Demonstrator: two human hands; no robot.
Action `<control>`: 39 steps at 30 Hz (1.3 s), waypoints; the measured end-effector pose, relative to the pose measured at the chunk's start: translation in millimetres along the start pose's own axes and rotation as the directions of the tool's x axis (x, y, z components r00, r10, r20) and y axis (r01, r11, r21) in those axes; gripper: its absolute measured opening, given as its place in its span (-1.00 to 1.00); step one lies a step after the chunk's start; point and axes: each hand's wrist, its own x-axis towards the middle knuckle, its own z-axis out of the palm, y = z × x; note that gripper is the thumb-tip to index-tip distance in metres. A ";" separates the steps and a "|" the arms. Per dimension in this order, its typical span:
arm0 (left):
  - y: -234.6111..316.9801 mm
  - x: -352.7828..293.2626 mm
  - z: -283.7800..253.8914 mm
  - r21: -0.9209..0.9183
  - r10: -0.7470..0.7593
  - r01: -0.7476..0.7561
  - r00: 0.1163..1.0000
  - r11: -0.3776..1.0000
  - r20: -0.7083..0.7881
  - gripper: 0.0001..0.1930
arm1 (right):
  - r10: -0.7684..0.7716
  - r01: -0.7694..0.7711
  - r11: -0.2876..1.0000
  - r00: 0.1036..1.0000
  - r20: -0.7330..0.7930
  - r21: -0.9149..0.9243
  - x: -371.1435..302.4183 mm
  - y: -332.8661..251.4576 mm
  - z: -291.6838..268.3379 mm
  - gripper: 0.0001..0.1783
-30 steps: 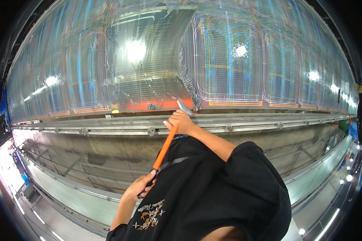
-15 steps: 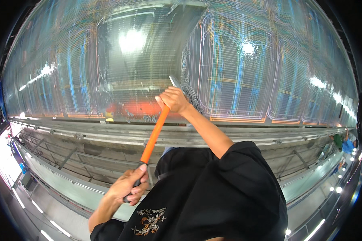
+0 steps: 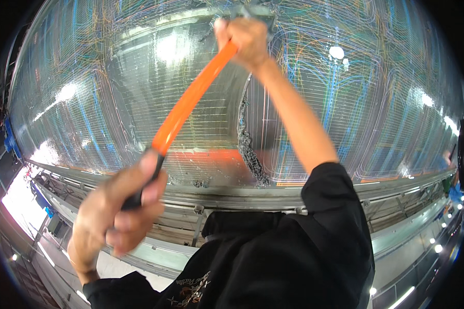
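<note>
My left hand (image 3: pixel 118 208) is closed round the black grip of a long-handled scraper (image 3: pixel 191 105) with an orange shaft. Farther up the shaft, close to the scraper's head, my right hand (image 3: pixel 247 44) is wrapped round it, the arm stretched out. The metal head is smeared by motion and mostly hidden past that hand. Below the tool lies a broad, shiny panel (image 3: pixel 314 123) patterned with fine coloured lines. A greyish patch in it has a different look, without the coloured lines. Dark grey crumbly scrapings (image 3: pixel 248 147) form a ridge along this patch's right side.
A reddish-orange band (image 3: pixel 206 157) shows near the panel's near edge, with a small clump of scrapings (image 3: pixel 201 183) beside it. A metal rail (image 3: pixel 376 193) runs along the edge, between my body and the panel. Bright lamp reflections lie on the surface.
Both hands and the scraper have moved; the right hand has gone farther out over the panel, and the left hand up and leftward. The ridge of scrapings is now more exposed.
</note>
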 end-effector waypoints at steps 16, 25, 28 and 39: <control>-325.2 39.3 -106.1 -0.320 0.114 -0.020 0.953 0.947 0.280 -0.54 | 0.045 -0.185 0.960 0.844 0.534 0.211 -158.2 -252.7 -20.2 -0.55; -477.0 63.7 -79.6 0.073 0.062 -0.072 0.989 0.995 0.132 -0.50 | 0.182 -0.243 0.969 0.835 0.518 0.050 -289.9 -368.7 -141.3 -0.59; -503.1 87.8 -70.4 0.058 0.078 -0.079 0.997 0.995 0.021 -0.48 | 0.166 -0.228 0.973 0.824 0.541 0.048 -301.9 -367.0 -153.8 -0.58; -351.2 29.6 -44.0 -0.058 0.005 0.007 0.980 0.998 0.201 -0.49 | 0.010 -0.075 0.982 0.938 0.347 0.176 -212.2 -267.9 -73.1 -0.60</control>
